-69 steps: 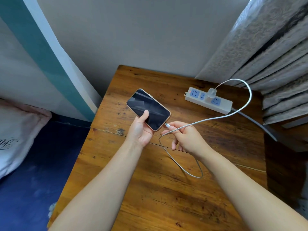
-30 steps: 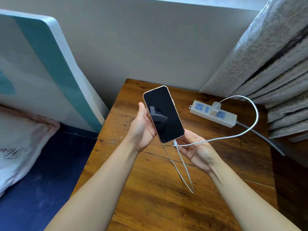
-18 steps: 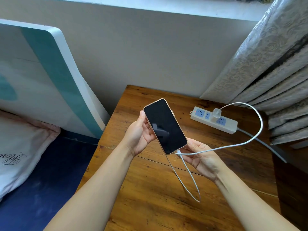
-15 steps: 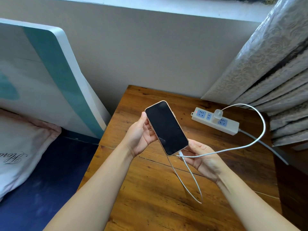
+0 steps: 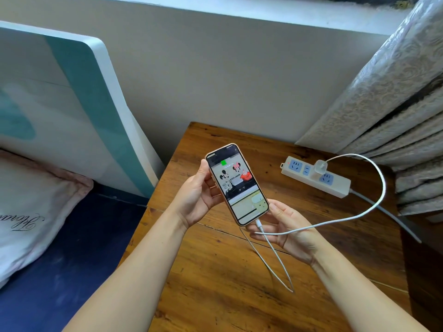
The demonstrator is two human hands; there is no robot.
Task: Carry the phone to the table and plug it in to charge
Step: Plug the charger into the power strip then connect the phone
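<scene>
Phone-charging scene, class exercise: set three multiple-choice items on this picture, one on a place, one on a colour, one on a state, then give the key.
1. Where does the power strip lie?
A. on the wooden table
B. on the bed
C. on the floor

2. What colour is the cable?
A. black
B. white
C. red

3. The screen of the phone is
A. dark
B. cracked
C. lit

Key: 1 A, the strip rests on the tabletop near the curtain. 2 B, the cable is white from the charger plug to the phone. 3 C, the screen shows cartoon wallpaper while the left hand and right hand hold it.
</scene>
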